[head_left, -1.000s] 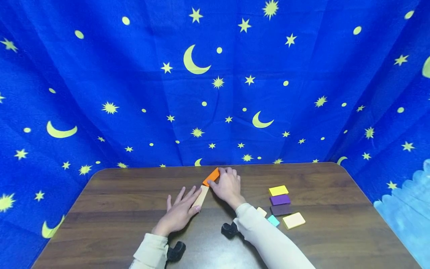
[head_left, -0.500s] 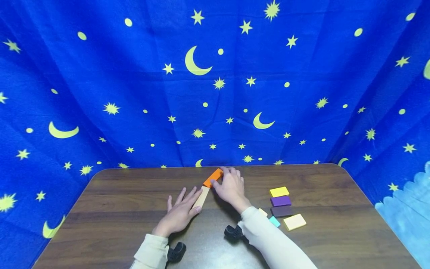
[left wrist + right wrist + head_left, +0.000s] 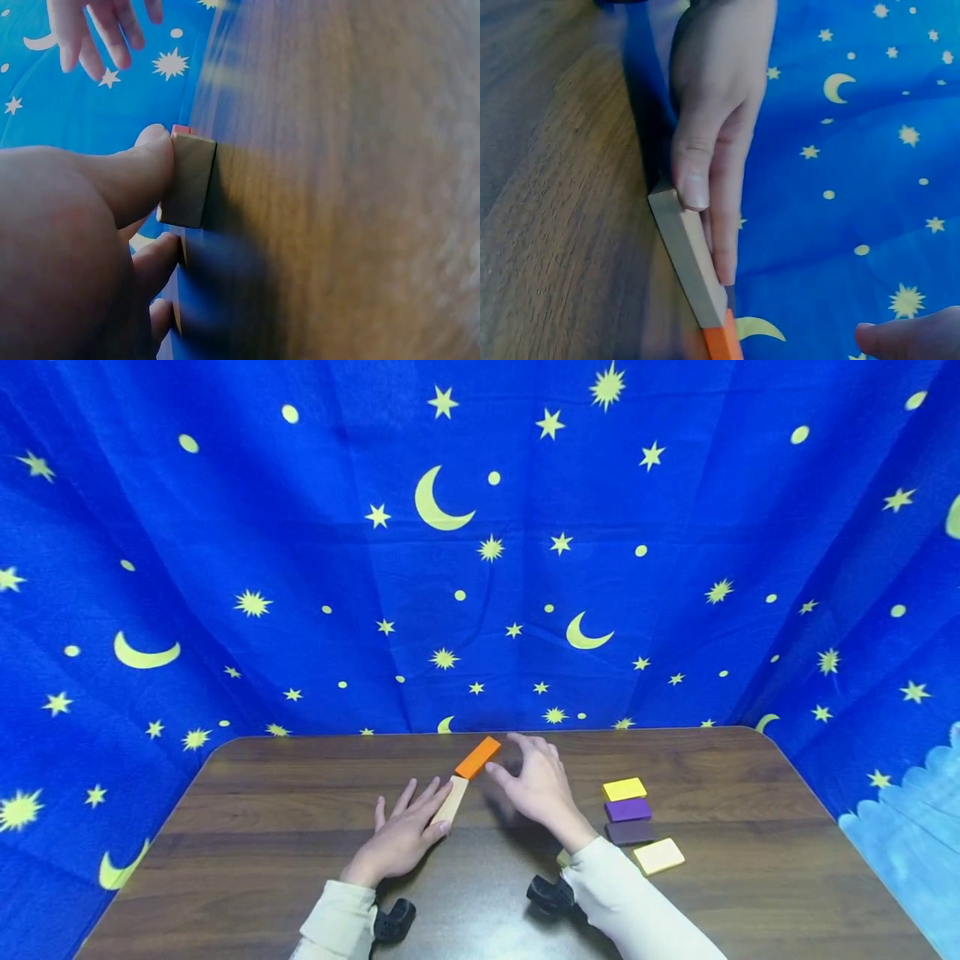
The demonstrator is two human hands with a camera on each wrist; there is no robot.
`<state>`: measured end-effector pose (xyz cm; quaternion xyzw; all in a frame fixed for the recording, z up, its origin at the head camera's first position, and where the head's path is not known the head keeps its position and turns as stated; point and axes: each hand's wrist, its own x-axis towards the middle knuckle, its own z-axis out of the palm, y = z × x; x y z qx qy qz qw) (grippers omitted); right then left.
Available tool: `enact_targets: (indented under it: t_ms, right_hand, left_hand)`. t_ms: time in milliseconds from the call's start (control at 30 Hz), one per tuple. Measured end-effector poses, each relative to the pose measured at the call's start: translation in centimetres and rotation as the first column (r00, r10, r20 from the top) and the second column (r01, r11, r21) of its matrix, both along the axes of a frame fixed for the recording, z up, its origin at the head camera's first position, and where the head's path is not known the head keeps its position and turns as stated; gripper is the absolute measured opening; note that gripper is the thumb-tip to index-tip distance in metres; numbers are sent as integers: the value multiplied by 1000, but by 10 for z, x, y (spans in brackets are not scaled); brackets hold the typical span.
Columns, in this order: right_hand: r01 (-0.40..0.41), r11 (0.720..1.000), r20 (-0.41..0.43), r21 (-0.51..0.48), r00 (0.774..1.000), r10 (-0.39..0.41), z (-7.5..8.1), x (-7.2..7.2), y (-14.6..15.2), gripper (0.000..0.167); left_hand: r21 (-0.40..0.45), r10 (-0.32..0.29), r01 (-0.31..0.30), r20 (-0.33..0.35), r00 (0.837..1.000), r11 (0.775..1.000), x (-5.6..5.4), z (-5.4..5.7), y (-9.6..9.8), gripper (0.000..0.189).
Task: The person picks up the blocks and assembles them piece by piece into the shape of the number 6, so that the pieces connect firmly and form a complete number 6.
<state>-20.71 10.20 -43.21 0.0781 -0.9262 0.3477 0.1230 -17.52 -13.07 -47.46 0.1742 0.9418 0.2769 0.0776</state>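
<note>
Head view: the left hand [image 3: 401, 837] lies low over the counter [image 3: 300, 793] with fingers spread and mostly straight, thumb and forefinger touching one long side of the plain wooden block [image 3: 450, 802] without closing round it. The far end of that block meets the orange block [image 3: 478, 757], the two laid end to end at a slight angle. The right hand [image 3: 542, 785] is just beside the orange block, thumb and fingers parted and gripping nothing. Well to the right, a yellow block [image 3: 625, 789], a purple block [image 3: 628, 810] and a dark block [image 3: 630, 833] lie in a column, with a cream block [image 3: 660, 857] nearest the person. Left wrist view: the thumb rests against the wooden block; a sliver of the orange block shows beyond. Right wrist view: the left thumb and forefinger lie along the wooden block; the right thumb stands clear of both pieces.
</note>
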Motion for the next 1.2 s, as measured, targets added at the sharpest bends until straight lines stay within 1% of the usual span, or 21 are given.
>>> enact_targets:
  t_ms: [100, 267, 400, 533, 667, 733, 833, 967, 1067, 1200]
  right_hand:
    - [1, 1000, 12, -7, 1000, 0, 2, 5, 6, 61]
    - [-6, 1000, 5, -13, 1000, 6, 2, 15, 17, 59]
    - [-14, 1000, 3, -15, 1000, 14, 3, 25, 28, 59]
    - [-16, 1000, -6, -11, 1000, 16, 6, 32, 41, 59]
    - [-17, 1000, -28, -14, 999, 17, 8, 38, 54, 59]
    - [-16, 1000, -56, -16, 998, 15, 8, 40, 60, 58]
    - [-9, 1000, -97, -15, 995, 8, 8, 43, 68, 56]
    - [11, 1000, -112, -4, 994, -11, 5, 46, 77, 54]
    - [25, 1000, -116, 0, 993, -25, 3, 49, 83, 54]
    - [37, 999, -136, 1, 990, -36, 1, 51, 91, 53]
  left_hand:
    - [-3, 3, -3, 8, 1000, 1000, -1, -1, -1, 57]
    - [-9, 6, -6, 21, 1000, 1000, -1, -3, -3, 56]
    - [-4, 11, -10, 33, 999, 1000, -2, -2, -4, 58]
    - [9, 26, -26, 23, 999, 1000, -6, 2, -4, 58]
    - [24, 31, -31, -11, 999, 999, -10, 4, -7, 57]
    - [33, 20, -19, -31, 999, 999, -12, 4, -9, 57]
    - [49, 7, -6, -35, 999, 999, -16, 4, -10, 57]
    - [70, -10, 14, -56, 998, 997, -21, 5, -11, 56]
    - [67, -36, 41, -79, 996, 997, -26, 6, -11, 56]
    - [52, -61, 66, -81, 995, 997, -32, 7, -11, 58]
